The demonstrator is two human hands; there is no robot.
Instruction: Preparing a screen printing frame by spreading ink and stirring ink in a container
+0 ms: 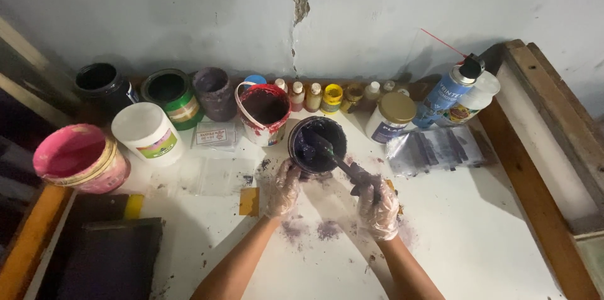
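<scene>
- White bench (pixel 478 237) carried everything; purple smears lay near the hands, wooden frame along its right edge.
- Dark flat slab (pixel 110 259) sat at the bench's lower left corner, a yellow tape strip (pixel 133 205) just above it.
- Pink-stained tub (pixel 78 158) stood far left; white lidded jar (pixel 148 131) just right of it.
- Back row by the wall: black tub (pixel 100 83), green tub (pixel 171 93), grey-purple cup (pixel 214 91), then small paint bottles (pixel 314 95).
- Red-stained bucket (pixel 264 111) stood just left of the purple ink tub (pixel 316 144).
- Purple ink tub sat mid-bench, in front of the bottle row, open, dark ink inside.
- Jar with gold lid (pixel 391 116) and blue spray can (pixel 448 93) stood right of the tub; clear plastic bag (pixel 437 149) lay in front of them.
- Left hand (pixel 283 188), in a clear glove, touched the tub's lower left rim, fingers curled against it.
- Right hand (pixel 377 205), gloved, had fingers clamped on the spatula (pixel 336 160) handle.
- Spatula blade was dipped in the tub's ink, handle slanting down-right to the right hand.
</scene>
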